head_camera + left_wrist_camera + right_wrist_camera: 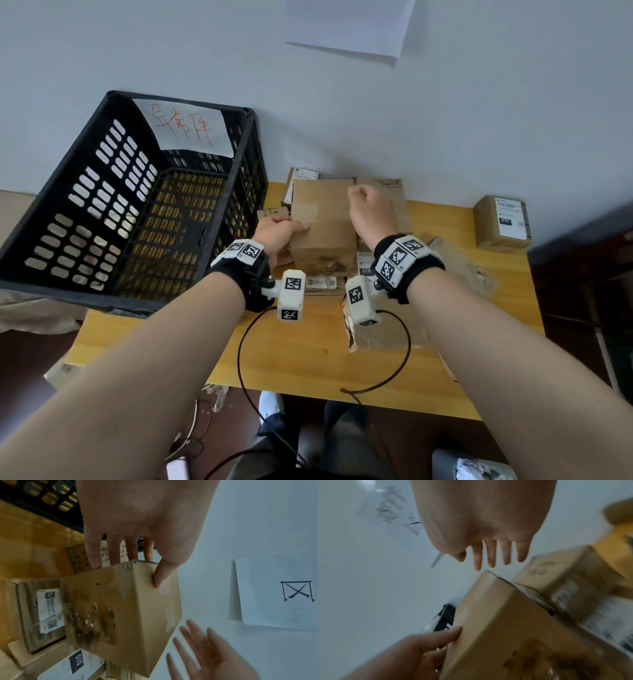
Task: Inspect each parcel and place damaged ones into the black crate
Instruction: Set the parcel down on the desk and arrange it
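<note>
A brown cardboard parcel (322, 219) stands in the middle of the wooden table (301, 363), on top of other parcels. Its near face has a torn, stained patch (89, 622). My left hand (279, 229) grips the parcel's left side, thumb on the top face (157, 580) and fingers round the far side. My right hand (368, 205) hovers just off the parcel's upper right, with fingers straight and spread (491, 557) and holding nothing. The black crate (68, 292) sits tilted at the left, with a handwritten paper note (186, 126) inside; no parcel shows in it.
A labelled parcel marked 020 (501, 222) lies at the table's right end. A parcel marked 010 (364, 270) and flatter ones (387, 192) lie under and behind the held one. Black cables (246, 342) loop over the front edge. A paper sheet (346, 24) hangs on the wall.
</note>
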The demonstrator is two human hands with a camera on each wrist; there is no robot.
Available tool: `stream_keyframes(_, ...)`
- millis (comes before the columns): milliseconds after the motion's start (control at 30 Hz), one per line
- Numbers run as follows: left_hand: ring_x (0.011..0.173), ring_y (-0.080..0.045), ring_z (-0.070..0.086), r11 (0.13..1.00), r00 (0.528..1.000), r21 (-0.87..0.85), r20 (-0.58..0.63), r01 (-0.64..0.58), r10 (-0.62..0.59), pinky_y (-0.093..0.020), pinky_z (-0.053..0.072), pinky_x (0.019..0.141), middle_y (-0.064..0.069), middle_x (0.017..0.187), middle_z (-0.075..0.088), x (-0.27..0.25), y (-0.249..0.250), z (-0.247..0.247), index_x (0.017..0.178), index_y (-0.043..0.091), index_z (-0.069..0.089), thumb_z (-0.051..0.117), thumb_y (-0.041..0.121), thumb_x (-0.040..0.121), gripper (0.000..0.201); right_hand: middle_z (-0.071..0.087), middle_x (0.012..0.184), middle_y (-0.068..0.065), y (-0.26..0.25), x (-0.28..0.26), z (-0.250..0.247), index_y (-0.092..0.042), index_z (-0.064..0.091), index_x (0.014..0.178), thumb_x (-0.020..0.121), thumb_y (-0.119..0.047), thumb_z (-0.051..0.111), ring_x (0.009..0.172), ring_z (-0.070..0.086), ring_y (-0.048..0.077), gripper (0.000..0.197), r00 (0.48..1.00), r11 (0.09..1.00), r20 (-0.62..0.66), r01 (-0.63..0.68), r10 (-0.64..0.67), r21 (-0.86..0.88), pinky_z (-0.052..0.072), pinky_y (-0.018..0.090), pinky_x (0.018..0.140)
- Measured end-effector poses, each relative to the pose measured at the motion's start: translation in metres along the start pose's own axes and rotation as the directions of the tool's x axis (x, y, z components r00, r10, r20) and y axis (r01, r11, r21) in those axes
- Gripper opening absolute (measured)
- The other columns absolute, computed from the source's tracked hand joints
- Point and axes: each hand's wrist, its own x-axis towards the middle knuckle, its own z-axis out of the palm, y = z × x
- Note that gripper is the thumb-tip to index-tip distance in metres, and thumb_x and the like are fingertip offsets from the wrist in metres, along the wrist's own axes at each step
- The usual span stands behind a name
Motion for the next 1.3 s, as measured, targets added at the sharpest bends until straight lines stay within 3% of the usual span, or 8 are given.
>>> stream_keyframes(133, 0.098, -0.024, 0.068, 0.999, 0.997, 0.03, 0.075, 0.016, -0.018, -0.04, 0.059, 0.076, -0.008, 0.108, 0.073, -0.003, 0.004, -0.004, 0.126, 0.019, 0.067, 0.074, 0.012, 0.093, 0.035, 0.068, 0.086, 0.013, -0.019, -0.01, 0.009, -0.014, 0.053, 0.063, 0.112, -0.039, 0.026, 0.053, 0.051, 0.017, 0.062, 0.951, 0.923, 0.284, 0.216, -0.124, -0.319, 0.047, 0.032, 0.063)
stream_keyframes(200, 0.101, -0.026, 0.067, 0.999, 0.997, 0.023, 0.073, 0.027, -0.029, -0.044, 0.06, 0.083, -0.007, 0.106, 0.071, -0.001, 0.003, -0.005, 0.122, 0.021, 0.068, 0.074, 0.016, 0.094, 0.029, 0.042, 0.156, 0.026, -0.019, -0.01, 0.017, -0.013, 0.066, 0.081, 0.112, -0.04, 0.021, 0.101, 0.07, 0.03, 0.061, 0.928, 0.816, 0.372, 0.244, -0.038, -0.525, 0.049, 0.044, 0.104)
stream_keyframes(300, 0.108, -0.031, 0.069, 0.998, 0.998, 0.022, 0.042, 0.05, -0.051, -0.052, 0.059, 0.093, -0.009, 0.115, 0.071, 0.003, -0.002, -0.01, 0.118, 0.026, 0.068, 0.079, 0.029, 0.091, 0.029, 0.015, 0.169, 0.022, -0.015, -0.003, 0.026, -0.014, 0.068, 0.129, 0.11, -0.038, 0.019, 0.138, 0.052, 0.037, 0.057, 0.929, 0.781, 0.369, 0.224, 0.009, -0.583, 0.031, 0.052, 0.122)
stream_keyframes(700, 0.114, -0.033, 0.068, 0.999, 0.999, -0.02, 0.011, 0.051, -0.051, -0.056, 0.055, 0.1, -0.008, 0.123, 0.07, 0.007, -0.004, -0.016, 0.122, 0.031, 0.061, 0.082, 0.035, 0.088, 0.04, 0.019, 0.17, 0.015, -0.017, 0.012, 0.035, -0.017, 0.072, 0.09, 0.11, -0.046, 0.022, 0.117, 0.065, 0.032, 0.061, 0.919, 0.809, 0.394, 0.24, -0.011, -0.536, 0.046, 0.047, 0.109)
stream_keyframes(867, 0.116, -0.025, 0.063, 0.991, 0.991, 0.021, -0.006, -0.131, 0.131, -0.049, 0.06, 0.093, -0.004, 0.135, 0.059, 0.011, -0.004, -0.021, 0.151, 0.02, 0.044, 0.081, 0.019, 0.089, 0.073, 0.072, 0.111, 0.007, -0.001, 0.015, 0.014, -0.017, 0.074, 0.118, 0.109, -0.029, 0.035, 0.098, 0.064, 0.021, 0.042, 0.988, 0.989, -0.134, -0.054, 0.073, 0.135, 0.051, 0.035, 0.091)
stream_keyframes(1000, 0.118, -0.031, 0.063, 0.995, 0.997, -0.103, 0.076, 0.0, 0.008, -0.057, 0.055, 0.098, -0.006, 0.138, 0.062, 0.007, -0.003, -0.018, 0.149, 0.027, 0.048, 0.068, 0.05, 0.09, 0.066, 0.052, 0.147, 0.012, 0.009, 0.013, 0.012, -0.011, 0.041, 0.153, 0.107, -0.058, 0.024, 0.133, 0.049, 0.032, 0.068, 0.869, 0.805, 0.184, -0.495, 0.459, 0.327, 0.038, 0.051, 0.114)
stream_keyframes(1133, 0.109, -0.03, 0.067, 0.984, 0.996, -0.176, 0.084, 0.0, 0.015, -0.053, 0.054, 0.098, -0.006, 0.118, 0.071, 0.002, 0.011, -0.009, 0.115, 0.029, 0.066, 0.047, 0.077, 0.092, 0.057, 0.048, 0.152, 0.006, 0.005, 0.006, 0.013, -0.02, 0.041, 0.155, 0.104, -0.068, 0.019, 0.133, 0.049, 0.026, 0.073, 0.912, 0.826, 0.175, -0.41, 0.37, 0.386, 0.035, 0.04, 0.111)
stream_keyframes(1300, 0.094, -0.022, 0.064, 0.959, 0.988, -0.24, 0.006, -0.148, 0.154, -0.037, 0.053, 0.079, -0.006, 0.108, 0.073, 0.003, 0.023, -0.01, 0.119, 0.025, 0.073, 0.033, 0.07, 0.101, 0.063, 0.076, 0.092, 0.004, 0.002, 0.002, 0.0, -0.025, 0.073, 0.099, 0.104, -0.067, 0.023, 0.087, 0.071, 0.022, 0.066, 0.933, 0.715, 0.077, -0.32, 0.35, 0.622, 0.057, 0.036, 0.075)
